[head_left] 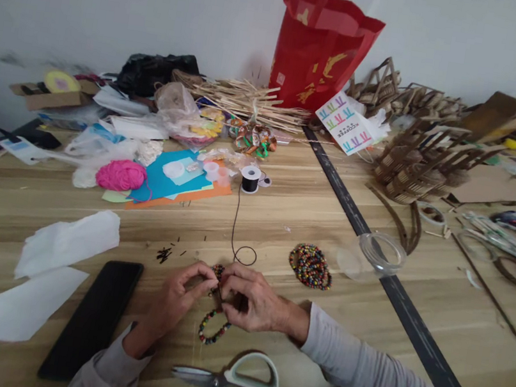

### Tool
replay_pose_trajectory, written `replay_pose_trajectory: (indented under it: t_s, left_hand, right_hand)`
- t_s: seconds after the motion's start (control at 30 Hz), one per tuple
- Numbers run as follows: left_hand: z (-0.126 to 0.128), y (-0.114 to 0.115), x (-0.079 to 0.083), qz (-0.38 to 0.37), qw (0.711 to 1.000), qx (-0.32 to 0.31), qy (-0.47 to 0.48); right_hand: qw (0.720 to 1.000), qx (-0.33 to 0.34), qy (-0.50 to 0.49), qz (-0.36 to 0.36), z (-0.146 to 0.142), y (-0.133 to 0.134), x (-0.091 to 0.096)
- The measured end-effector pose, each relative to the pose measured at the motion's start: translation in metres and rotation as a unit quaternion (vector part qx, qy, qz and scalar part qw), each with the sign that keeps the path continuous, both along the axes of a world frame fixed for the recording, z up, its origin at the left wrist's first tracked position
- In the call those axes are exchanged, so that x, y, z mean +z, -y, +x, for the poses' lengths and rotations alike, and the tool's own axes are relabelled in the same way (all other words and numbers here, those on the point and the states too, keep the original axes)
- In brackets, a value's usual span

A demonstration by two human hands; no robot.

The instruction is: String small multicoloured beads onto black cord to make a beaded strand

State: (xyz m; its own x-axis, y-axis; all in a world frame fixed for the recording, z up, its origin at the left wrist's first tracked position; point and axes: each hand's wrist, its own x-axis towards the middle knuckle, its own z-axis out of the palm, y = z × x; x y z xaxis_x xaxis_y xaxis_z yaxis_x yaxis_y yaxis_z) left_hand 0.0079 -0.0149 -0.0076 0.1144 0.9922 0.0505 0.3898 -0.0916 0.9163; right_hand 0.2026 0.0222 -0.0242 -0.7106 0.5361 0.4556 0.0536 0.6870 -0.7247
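Note:
My left hand [182,292] and my right hand [249,297] meet over the table, each with thumb and fingers pinched together. Between them runs a thin black cord [234,229], which loops on the wood and leads back to a black-and-white spool [250,179]. Below the fingertips hangs or lies a small bracelet of multicoloured beads [214,328]; more beads show partly hidden behind the fingers. To the right of my hands sits a pile of beaded strands [310,266]. White-handled scissors [229,383] lie slightly open in front of me.
A black phone [94,318] and white paper pieces [69,243] lie at left. Short black cord bits [163,254] are scattered near my left hand. Pink yarn [122,175], a red bag [320,51], small woven baskets [417,169] and a clear tubing coil [381,253] stand farther off.

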Motion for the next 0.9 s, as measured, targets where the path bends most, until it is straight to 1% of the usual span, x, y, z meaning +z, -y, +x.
replay_pose_trajectory:
  t_s: [0.1,0.2,0.27,0.37,0.47,0.7,0.9]
  left_hand:
    - [-0.001,0.0,-0.001,0.007,1.0,0.004,0.005]
    - [-0.001,0.002,0.0,0.005,1.0,-0.011,0.011]
    - [0.0,0.003,0.002,0.006,1.0,-0.017,0.015]
    - [0.002,0.003,0.004,0.01,1.0,-0.014,0.019]
    - [0.005,0.003,0.006,0.017,0.999,-0.013,0.024]
    - [0.009,0.003,0.013,0.035,0.999,-0.016,0.007]
    - [0.009,0.003,0.013,0.036,0.999,-0.014,-0.003]
  right_hand:
    - [1.0,0.013,0.01,0.006,0.001,0.001,0.002]
    - [1.0,-0.001,0.001,-0.013,0.001,0.001,0.003]
    - [0.999,-0.025,-0.011,-0.039,0.001,0.001,0.004]
    - [0.992,-0.054,-0.023,-0.109,0.0,0.002,0.004]
    - [0.984,-0.052,-0.036,-0.164,-0.001,0.003,0.003]
    - [0.975,-0.045,-0.057,-0.211,-0.005,0.005,-0.004]
    - [0.958,-0.05,-0.081,-0.269,-0.007,0.005,-0.007]
